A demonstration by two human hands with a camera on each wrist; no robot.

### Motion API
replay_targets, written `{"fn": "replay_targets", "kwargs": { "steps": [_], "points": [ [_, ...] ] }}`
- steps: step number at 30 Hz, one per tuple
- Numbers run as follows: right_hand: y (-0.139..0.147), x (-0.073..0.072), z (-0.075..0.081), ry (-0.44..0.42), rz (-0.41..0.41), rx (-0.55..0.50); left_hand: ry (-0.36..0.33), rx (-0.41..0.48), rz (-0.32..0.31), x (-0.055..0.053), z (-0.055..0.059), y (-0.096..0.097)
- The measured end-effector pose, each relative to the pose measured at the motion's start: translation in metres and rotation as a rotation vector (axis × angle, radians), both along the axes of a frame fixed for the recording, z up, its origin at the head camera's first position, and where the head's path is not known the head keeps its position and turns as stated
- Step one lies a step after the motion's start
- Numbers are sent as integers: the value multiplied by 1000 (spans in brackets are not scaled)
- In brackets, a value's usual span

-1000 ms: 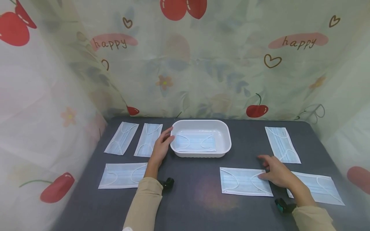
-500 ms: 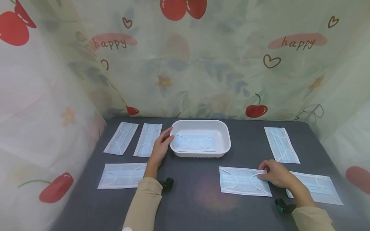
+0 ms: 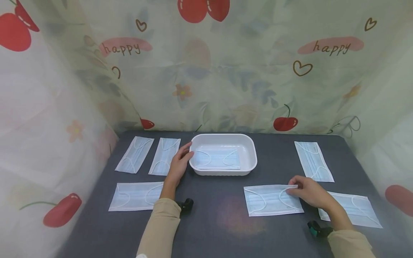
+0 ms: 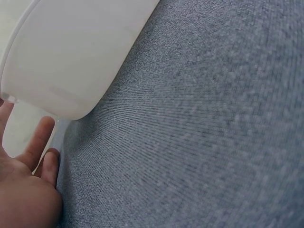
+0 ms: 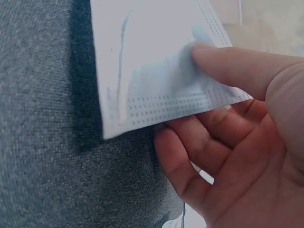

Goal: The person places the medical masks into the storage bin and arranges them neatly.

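My right hand pinches the upper right corner of a pale blue pleated face mask, thumb on top and fingers beneath. In the right wrist view, the thumb presses the held mask, whose near edge is raised off the cloth with a shadow beside it. My left hand touches the left end of a white plastic tray. Its fingers are fairly straight beside the tray wall in the left wrist view. One face mask lies flat inside the tray.
Three masks lie to the left: one slanted mask, one upright mask and one lengthwise mask partly behind my left arm. On the right are a far mask and a near mask. A printed curtain surrounds the dark table.
My right thumb and fingers have closed on the mask's corner, and its right end has lifted slightly. The left hand and the tray stay in place.
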State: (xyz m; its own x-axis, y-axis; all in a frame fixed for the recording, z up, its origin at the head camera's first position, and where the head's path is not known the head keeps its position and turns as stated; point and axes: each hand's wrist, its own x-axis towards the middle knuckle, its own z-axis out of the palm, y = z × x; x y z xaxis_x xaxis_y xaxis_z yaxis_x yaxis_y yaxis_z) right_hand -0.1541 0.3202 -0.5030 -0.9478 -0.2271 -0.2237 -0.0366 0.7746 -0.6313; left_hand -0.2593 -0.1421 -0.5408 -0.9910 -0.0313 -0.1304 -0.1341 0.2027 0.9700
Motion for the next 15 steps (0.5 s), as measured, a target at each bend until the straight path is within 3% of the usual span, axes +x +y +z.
{"fn": "replay_targets", "kwargs": {
  "steps": [15],
  "points": [
    [-5, -6, -4, -74, -21, -91, -9, 6, -2, 1, 2, -1]
  ]
}}
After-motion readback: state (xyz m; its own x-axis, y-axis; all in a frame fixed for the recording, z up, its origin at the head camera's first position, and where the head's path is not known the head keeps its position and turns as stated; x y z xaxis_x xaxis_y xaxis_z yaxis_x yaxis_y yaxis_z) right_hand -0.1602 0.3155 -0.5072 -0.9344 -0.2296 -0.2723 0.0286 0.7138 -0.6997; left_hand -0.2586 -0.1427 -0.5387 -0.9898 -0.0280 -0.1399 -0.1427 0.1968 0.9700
